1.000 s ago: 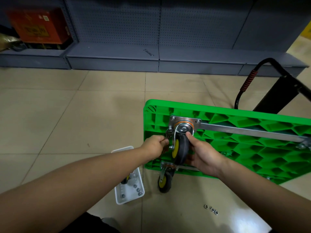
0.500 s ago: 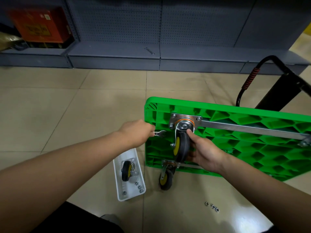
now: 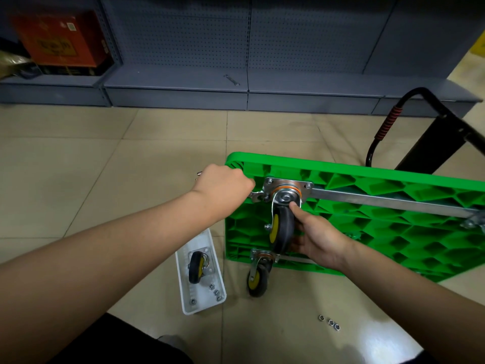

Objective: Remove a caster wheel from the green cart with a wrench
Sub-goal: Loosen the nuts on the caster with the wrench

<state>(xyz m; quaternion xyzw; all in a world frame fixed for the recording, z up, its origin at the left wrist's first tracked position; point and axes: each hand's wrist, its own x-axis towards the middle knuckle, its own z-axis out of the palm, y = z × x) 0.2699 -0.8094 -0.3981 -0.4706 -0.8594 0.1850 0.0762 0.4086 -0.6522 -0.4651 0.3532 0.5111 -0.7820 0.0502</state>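
Note:
The green cart [image 3: 380, 227] lies tipped on its side on the tiled floor, underside toward me. A caster wheel [image 3: 282, 229] with a yellow hub hangs from a metal plate [image 3: 288, 186] near the cart's upper left corner. My right hand [image 3: 317, 237] grips this wheel from the right, thumb up by the swivel. My left hand [image 3: 223, 185] holds a silver wrench [image 3: 256, 197] whose jaw sits on a nut at the plate's lower left corner. A second caster [image 3: 258, 277] is mounted at the cart's bottom left corner.
A white tray [image 3: 200, 306] on the floor left of the cart holds a loose caster [image 3: 197, 267] and several nuts. Three nuts [image 3: 330, 322] lie on the tiles below the cart. The cart's black handle [image 3: 430, 122] juts up right. Grey shelving [image 3: 183, 85] spans the back.
My left hand pulled away from the wheel to the left with the wrench, then rose and set the jaw against the plate's corner nut. My right hand kept its hold on the wheel.

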